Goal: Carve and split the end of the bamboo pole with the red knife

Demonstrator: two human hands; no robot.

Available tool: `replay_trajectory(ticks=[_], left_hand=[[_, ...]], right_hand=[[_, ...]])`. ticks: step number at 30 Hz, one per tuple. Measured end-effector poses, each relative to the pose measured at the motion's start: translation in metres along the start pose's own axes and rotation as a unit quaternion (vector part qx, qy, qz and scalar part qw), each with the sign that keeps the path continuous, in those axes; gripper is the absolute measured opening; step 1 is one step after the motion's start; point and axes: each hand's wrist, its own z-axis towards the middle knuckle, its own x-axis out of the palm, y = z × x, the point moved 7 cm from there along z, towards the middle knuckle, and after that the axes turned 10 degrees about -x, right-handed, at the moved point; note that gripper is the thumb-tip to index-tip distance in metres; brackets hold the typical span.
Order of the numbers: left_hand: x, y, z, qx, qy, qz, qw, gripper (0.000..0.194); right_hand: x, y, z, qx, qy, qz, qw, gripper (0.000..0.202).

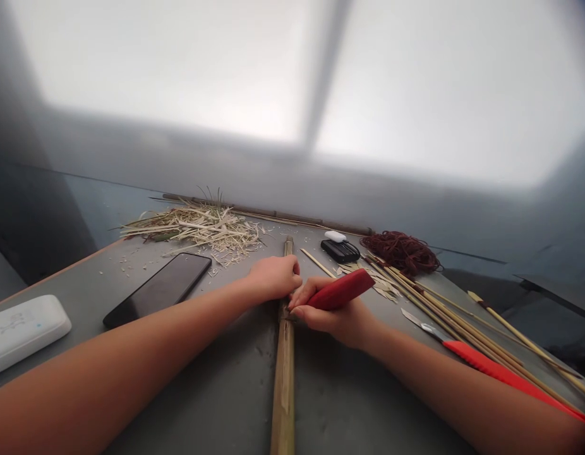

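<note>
A bamboo pole (283, 379) lies lengthwise on the grey table, running from the near edge away from me, with a pale split or shaved strip along its top. My left hand (273, 278) is closed around it just past a joint, knuckles up. In my right hand (333, 316) is a tool with a thick red handle (344, 289), held like a pen. Its working end is hidden among my fingers, which meet the pole at the joint close to the left hand.
Left lie a heap of bamboo shavings (202, 227), a phone (160, 287) and a white device (27, 332). Right are brown cord (399, 251), a black device (340, 250), thin sticks (463, 322) and an orange-handled knife (496, 370). Another pole (297, 218) lies along the back.
</note>
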Motion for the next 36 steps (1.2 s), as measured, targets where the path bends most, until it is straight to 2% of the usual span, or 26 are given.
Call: replay_trajectory(ticks=[3, 7, 13, 19, 26, 32, 36], left_hand=[[-0.002, -0.001, -0.001, -0.006, -0.008, -0.005, 1.0, 0.027], [-0.005, -0.004, -0.006, -0.026, -0.024, 0.008, 0.999, 0.028], [-0.006, -0.004, -0.005, -0.044, -0.035, 0.0, 0.998, 0.029], [-0.004, -0.003, -0.003, -0.009, -0.023, -0.021, 0.999, 0.034], [-0.005, -0.002, -0.002, -0.018, -0.032, -0.037, 0.999, 0.032], [-0.007, -0.003, -0.005, -0.027, -0.038, -0.018, 0.999, 0.029], [-0.006, -0.002, -0.005, -0.035, -0.039, -0.02, 0.998, 0.026]], right_hand=[[-0.001, 0.0, -0.001, -0.01, -0.004, -0.003, 1.0, 0.008], [0.006, 0.012, -0.001, -0.036, 0.029, -0.04, 0.998, 0.008], [0.012, 0.019, 0.002, 0.0, 0.051, -0.082, 0.995, 0.01], [0.005, 0.006, 0.003, 0.011, 0.018, -0.04, 0.999, 0.005], [-0.001, -0.008, 0.001, 0.015, -0.001, 0.012, 1.0, 0.009], [0.001, 0.004, 0.0, -0.005, 0.012, -0.035, 0.999, 0.01], [0.008, 0.012, 0.0, 0.007, 0.037, -0.064, 0.997, 0.011]])
